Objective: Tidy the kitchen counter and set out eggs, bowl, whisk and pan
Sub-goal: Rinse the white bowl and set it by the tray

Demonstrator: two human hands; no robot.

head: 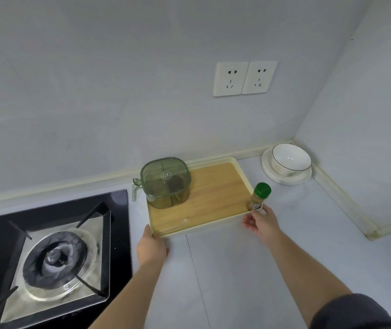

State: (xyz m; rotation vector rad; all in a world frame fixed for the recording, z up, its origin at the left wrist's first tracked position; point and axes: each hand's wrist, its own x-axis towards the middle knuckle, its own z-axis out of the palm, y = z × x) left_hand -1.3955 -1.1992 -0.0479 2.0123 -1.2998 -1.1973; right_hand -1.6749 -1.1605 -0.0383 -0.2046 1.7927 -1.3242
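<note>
From the head camera, the tray sits on the counter, pushed close to the back wall. It has a cream rim and a wooden floor. Its long side runs from left to right, so it lies across in front of the person, with one hand at each near corner.

The left hand is at the near left corner. Its fingers curl around the rim and grip it. The right hand is at the near right corner. Its fingers are bent, and the tips touch the bottom of the spice bottle. I cannot tell if this hand holds the rim, holds the bottle, or only touches them.

The bottle has a green cap and stands up straight in that same corner of the tray. A green box with a lid stands on the far left part of the tray.

The bowl sits on a white plate in the far right corner of the counter, well apart from the tray. The right hand is nearer to it. The stove is on the left, just beside the tray.

I think the tray is about to be moved, and both hands must go together so the bottle does not tip.
</note>
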